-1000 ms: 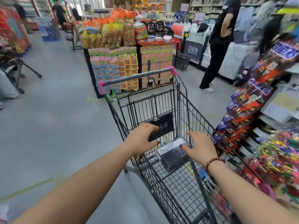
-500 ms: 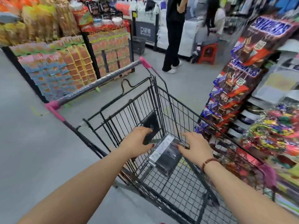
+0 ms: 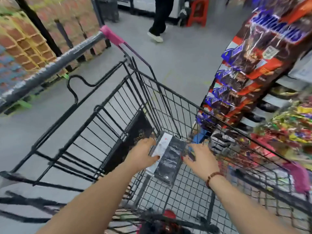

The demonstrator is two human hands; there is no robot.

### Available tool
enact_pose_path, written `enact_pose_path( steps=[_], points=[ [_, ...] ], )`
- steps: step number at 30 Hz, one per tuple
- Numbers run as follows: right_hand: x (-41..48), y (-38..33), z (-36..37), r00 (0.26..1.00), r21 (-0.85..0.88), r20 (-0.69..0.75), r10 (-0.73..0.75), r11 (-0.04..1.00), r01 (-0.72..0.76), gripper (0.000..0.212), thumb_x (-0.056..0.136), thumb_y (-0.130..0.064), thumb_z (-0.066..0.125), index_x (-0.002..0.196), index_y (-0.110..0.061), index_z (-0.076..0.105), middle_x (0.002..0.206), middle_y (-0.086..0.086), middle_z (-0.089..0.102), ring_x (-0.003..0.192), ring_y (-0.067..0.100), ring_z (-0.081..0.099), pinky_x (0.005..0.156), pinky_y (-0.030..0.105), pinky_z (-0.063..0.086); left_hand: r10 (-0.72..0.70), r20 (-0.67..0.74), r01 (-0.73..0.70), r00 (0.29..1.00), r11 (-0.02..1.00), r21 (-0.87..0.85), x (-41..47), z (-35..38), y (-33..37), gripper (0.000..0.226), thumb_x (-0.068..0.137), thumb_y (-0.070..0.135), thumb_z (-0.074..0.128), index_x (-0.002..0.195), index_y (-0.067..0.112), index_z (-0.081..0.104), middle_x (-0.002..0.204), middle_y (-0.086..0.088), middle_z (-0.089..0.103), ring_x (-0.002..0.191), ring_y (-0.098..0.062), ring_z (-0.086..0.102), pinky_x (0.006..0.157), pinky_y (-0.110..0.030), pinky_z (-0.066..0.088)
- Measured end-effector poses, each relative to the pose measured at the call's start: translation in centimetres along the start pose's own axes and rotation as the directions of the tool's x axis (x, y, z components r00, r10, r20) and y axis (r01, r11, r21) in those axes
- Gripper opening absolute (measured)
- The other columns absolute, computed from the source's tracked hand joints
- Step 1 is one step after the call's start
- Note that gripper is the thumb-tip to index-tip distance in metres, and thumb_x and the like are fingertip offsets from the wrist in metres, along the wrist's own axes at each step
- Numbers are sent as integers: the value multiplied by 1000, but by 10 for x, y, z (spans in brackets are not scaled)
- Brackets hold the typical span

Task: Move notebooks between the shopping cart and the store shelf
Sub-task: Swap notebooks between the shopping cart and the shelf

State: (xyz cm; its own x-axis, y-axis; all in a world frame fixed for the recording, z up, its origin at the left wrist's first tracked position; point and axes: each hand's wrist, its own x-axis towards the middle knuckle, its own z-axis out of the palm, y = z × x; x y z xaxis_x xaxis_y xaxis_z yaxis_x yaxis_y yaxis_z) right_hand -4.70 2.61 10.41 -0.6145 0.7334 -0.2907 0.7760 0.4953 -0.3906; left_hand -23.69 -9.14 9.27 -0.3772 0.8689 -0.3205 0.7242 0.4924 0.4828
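Note:
A stack of black notebooks wrapped in clear plastic, with a white strip along its left edge, sits tilted inside the black wire shopping cart. My left hand grips the stack's left edge. My right hand, with a bead bracelet at the wrist, has its fingers spread against the stack's right side. The store shelf stands close on the right of the cart, packed with snack bags and sweets.
The cart's grey handle with pink ends points away to the upper left. A person in black trousers stands in the aisle ahead beside a red stool. Stacked orange and yellow goods fill a display at the left.
The view has swung down and right, closer to the cart. Both hands have closed in on the notebook stack, and its near end now tips up off the cart floor.

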Motion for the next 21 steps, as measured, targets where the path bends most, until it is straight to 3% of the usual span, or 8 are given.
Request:
enact_pose_path(
  steps=[5,8,13,15,18,21],
  points=[
    [23,24,55,987,59,66,149,987,-153,52,87,-42,54,133,-19,45,133,4,51,124,24,44,100,34,40,-3,118,12,993,997,-74,48,62,-24,66,83,31,65,141,14,39,149,-7,35,138,-24,30,111,-35,29],
    [35,38,87,967,81,123,224,969,-235,58,89,-40,54,138,-14,39,139,8,46,130,25,38,104,31,33,1,151,7,989,999,-54,69,100,-42,72,87,35,61,148,17,26,157,-5,19,143,-20,17,113,-26,17],
    [49,53,131,934,148,174,312,929,-338,62,87,-39,58,139,-11,38,142,11,43,131,26,38,104,29,34,38,98,-34,994,999,-37,90,137,-70,83,84,45,63,150,17,21,159,-6,14,146,-19,10,105,-13,-3],
    [56,54,144,921,211,179,347,900,-380,63,86,-37,61,138,-10,40,139,12,46,129,26,42,100,27,36,60,127,-60,990,998,-5,97,143,-77,83,82,46,64,148,13,25,158,-10,16,145,-27,14,112,-21,2],
    [68,50,161,912,378,154,381,830,-410,45,80,-36,68,117,-14,55,118,10,58,113,27,55,92,33,46,109,86,-105,990,993,-48,99,154,-89,81,71,48,64,137,3,45,147,-24,35,133,-43,35,110,-48,33],
    [78,44,174,907,538,133,398,740,-404,24,76,-34,72,89,-20,58,96,5,65,91,23,63,80,40,54,93,52,-86,994,989,-122,98,159,-94,81,66,42,67,138,10,46,149,-16,35,135,-35,34,108,-47,36]
  ],
)
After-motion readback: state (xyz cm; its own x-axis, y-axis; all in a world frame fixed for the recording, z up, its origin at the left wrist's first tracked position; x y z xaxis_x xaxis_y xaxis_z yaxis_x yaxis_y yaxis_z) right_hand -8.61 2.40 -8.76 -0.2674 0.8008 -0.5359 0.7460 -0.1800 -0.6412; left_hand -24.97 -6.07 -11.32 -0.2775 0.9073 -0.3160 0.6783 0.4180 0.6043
